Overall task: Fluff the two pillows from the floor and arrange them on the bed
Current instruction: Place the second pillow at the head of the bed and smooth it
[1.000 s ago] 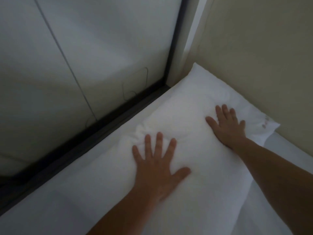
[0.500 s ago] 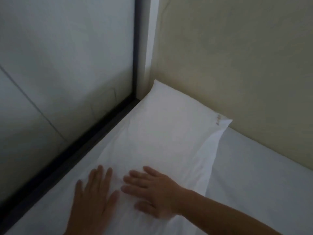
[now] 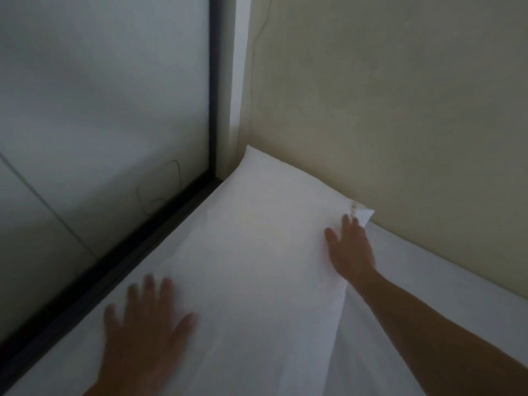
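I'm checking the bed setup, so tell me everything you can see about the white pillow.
The pillow is plain white in a smooth fabric case, with a small faint mark near its far right corner. It lies flat on the bed, tucked into the corner against the beige wall. The left hand presses flat at its near end; the right hand rests near the far right corner.

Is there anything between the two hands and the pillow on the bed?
No, nothing visible is between them. The left hand lies flat on the near part of the white pillow, and the right hand lies flat near its far right corner, close to the beige wall.
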Demonstrator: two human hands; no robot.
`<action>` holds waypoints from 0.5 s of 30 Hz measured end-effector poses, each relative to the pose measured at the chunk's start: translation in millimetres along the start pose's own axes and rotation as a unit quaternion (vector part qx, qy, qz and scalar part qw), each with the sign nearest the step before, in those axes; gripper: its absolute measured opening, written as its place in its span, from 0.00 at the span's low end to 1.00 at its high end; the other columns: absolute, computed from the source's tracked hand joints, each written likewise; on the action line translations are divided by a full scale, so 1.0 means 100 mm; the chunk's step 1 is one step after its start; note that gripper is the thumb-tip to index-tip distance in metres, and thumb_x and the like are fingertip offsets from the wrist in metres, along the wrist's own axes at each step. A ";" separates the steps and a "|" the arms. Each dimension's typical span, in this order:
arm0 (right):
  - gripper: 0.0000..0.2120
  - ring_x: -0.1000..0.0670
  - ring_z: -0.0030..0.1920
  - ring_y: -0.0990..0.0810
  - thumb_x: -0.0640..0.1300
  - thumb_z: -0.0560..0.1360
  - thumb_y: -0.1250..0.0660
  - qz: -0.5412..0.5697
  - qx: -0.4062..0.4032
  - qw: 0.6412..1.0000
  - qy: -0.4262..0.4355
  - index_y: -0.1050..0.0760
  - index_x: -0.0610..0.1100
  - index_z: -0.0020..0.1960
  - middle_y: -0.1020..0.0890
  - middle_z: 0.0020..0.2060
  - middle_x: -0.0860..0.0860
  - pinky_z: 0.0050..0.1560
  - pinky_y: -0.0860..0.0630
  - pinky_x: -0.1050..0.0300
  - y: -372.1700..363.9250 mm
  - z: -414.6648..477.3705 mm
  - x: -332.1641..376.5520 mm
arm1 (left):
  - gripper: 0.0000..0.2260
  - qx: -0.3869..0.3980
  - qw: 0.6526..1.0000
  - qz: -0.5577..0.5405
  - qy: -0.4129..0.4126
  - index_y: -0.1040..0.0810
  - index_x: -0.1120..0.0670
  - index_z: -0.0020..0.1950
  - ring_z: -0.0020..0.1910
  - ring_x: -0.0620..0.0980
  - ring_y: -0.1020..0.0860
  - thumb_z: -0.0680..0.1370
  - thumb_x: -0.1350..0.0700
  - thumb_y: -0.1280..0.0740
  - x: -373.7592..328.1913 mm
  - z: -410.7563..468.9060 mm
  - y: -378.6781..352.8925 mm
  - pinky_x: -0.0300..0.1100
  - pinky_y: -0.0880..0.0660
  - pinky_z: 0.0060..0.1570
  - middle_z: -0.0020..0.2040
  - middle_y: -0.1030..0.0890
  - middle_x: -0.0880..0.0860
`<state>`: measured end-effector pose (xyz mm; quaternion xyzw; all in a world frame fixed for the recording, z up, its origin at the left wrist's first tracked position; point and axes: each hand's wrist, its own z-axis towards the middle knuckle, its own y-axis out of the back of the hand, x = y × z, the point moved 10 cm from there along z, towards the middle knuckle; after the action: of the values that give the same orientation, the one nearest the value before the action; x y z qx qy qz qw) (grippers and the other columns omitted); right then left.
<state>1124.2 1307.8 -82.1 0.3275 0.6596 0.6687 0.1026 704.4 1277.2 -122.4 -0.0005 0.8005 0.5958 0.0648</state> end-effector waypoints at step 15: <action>0.31 0.42 0.75 0.49 0.60 0.79 0.53 0.043 -0.013 0.998 -0.036 0.52 0.46 0.76 0.49 0.77 0.44 0.72 0.47 0.42 -0.36 -0.38 -0.31 | 0.35 -0.085 0.992 -0.094 0.024 0.59 0.51 0.76 0.76 0.58 0.55 0.74 0.34 0.65 -0.45 0.75 0.24 0.60 0.55 0.74 0.78 0.56 0.56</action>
<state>1115.5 1262.5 -122.1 0.3785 0.6318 0.6688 0.1015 755.1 1352.2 -116.4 -0.0954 0.7449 0.6525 0.1010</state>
